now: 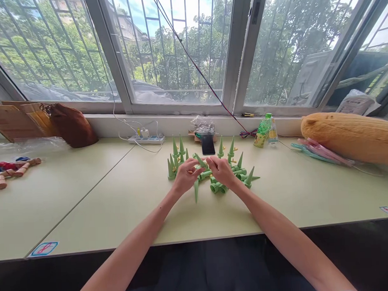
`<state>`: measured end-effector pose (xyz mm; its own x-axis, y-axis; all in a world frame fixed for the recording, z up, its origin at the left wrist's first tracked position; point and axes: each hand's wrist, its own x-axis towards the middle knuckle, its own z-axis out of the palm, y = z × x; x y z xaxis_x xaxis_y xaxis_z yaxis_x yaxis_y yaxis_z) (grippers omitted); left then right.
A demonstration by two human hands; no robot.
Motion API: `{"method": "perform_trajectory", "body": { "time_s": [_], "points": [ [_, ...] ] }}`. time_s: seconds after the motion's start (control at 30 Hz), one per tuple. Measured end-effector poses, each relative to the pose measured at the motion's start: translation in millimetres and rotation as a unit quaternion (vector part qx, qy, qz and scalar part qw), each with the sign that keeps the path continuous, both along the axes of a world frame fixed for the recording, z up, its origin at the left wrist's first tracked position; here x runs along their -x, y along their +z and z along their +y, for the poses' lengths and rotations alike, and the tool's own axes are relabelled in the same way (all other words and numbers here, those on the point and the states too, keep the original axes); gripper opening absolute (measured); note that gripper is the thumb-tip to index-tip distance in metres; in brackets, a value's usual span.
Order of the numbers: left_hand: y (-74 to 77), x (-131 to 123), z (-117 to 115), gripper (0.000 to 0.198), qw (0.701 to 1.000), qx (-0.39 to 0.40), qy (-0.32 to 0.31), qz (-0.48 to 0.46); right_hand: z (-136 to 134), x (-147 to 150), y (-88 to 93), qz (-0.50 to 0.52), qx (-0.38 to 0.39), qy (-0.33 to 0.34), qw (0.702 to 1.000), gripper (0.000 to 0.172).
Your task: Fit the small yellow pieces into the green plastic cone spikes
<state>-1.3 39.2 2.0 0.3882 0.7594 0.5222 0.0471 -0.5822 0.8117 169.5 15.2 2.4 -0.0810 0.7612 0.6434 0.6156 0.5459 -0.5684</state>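
My left hand (186, 176) is closed around a green plastic watering spike (199, 159), its pointed body tilted up to the left between thumb and fingers. Close against it, my right hand (220, 169) is pinched shut; what its fingertips hold is too small to make out. Several more watering spikes (174, 147) stand upright behind my left hand. Others stand behind and beside my right hand, some with small yellow valves (235, 149) attached. Below the hands lie green threaded tubes (215, 187), open ends facing me, and one spike (196, 191) points toward the table's front edge.
Behind the spikes lies a black phone (208, 144) near a small box with clear plastic. A power strip (147, 140), a green-capped bottle (262, 131) and a plush cushion (349, 136) line the back. Wooden toys (16, 167) lie far left on the table (113, 207).
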Motion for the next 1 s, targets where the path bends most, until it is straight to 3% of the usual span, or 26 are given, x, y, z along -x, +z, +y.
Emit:
{"method": "perform_trajectory", "body": {
  "time_s": [0.13,0.33,0.5,0.7,0.87,1.0],
  "points": [
    [-0.7,-2,1,0.038,1.000,0.010,0.021,0.004,1,1,-0.7,0.011,-0.009,-0.014,1.000,0.041],
    [6.7,-2,-3,0.044,0.992,0.109,0.052,-0.025,0,2,2.0,0.039,-0.017,-0.041,0.998,0.042],
    [12.7,-1,-6,0.065,0.978,0.206,-0.011,-0.011,-3,3,2.3,0.025,-0.012,0.000,1.000,0.040],
    [13.0,0,-6,0.065,0.959,0.275,-0.068,-0.002,-3,4,0.9,0.020,0.004,0.019,1.000,0.039],
    [10.4,2,-5,0.062,0.957,0.277,-0.088,-0.003,-3,3,1.6,0.023,0.007,0.015,1.000,0.039],
    [6.7,5,-3,0.055,0.969,0.230,-0.091,0.021,-4,3,3.2,0.033,0.016,0.019,0.999,0.041]
  ]
}}
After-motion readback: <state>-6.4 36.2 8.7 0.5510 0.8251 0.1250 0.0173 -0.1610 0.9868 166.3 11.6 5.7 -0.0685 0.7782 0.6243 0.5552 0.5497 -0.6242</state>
